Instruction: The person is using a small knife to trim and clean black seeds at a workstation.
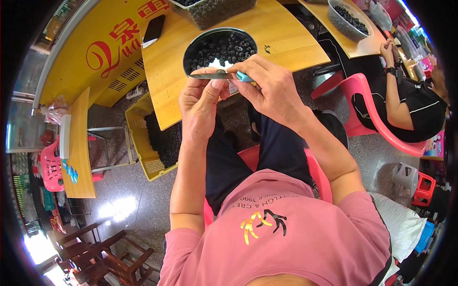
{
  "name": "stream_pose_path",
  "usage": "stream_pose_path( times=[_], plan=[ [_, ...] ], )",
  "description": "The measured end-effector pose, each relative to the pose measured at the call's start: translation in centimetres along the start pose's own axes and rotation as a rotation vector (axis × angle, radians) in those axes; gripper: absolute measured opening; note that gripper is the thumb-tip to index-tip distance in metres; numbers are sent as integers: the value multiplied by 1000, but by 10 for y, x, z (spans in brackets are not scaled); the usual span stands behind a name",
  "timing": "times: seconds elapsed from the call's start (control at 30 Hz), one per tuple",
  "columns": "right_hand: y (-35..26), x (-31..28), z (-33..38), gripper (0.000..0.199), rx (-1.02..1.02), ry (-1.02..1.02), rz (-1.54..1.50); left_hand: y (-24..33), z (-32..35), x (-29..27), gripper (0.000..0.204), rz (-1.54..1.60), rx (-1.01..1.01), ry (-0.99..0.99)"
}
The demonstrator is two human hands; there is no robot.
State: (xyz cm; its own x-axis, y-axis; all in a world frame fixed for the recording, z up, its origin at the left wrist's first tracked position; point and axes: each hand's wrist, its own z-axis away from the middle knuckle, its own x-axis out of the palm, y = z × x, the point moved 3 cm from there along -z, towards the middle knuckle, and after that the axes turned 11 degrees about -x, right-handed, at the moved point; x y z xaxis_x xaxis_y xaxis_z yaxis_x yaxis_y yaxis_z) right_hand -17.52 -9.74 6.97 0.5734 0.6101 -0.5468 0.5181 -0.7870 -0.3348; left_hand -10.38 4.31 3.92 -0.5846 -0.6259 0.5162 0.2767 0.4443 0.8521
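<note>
A knife (210,76) with a blue handle (244,76) lies level above the near rim of a dark bowl. My right hand (275,88) is closed round its handle. Pinched at the blade, my left hand (199,109) has its thumb under the steel and seems to hold a small dark round piece (221,71), mostly covered by fingers and blade. The bowl (185,56) stands on a wooden table (164,86) and contains many similar dark, shiny round pieces (234,45), too small to name surely.
A clear tub (214,19) of dark pieces and a phone (154,29) are on the table. Below left stands a yellow crate (138,138) of dark pieces. At right, another person (400,102) sits in a pink chair (358,95) by a second tub (348,28).
</note>
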Motion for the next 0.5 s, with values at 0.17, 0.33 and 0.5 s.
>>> stream_pose_path(
  times=[0.17, 0.33, 0.5],
  plan=[
    [0, -3, -1, 15, -59, 12, 47, -1, -1, 0, 19, 1, 2, -21],
    [6, 0, 1, 15, -21, -20, 86, 2, 2, 1, 17, 39, 13, -94],
    [38, 7, 18, 19, 404, -44, -141, 5, 8, 10, 15, -60, 110, -272]
  ],
)
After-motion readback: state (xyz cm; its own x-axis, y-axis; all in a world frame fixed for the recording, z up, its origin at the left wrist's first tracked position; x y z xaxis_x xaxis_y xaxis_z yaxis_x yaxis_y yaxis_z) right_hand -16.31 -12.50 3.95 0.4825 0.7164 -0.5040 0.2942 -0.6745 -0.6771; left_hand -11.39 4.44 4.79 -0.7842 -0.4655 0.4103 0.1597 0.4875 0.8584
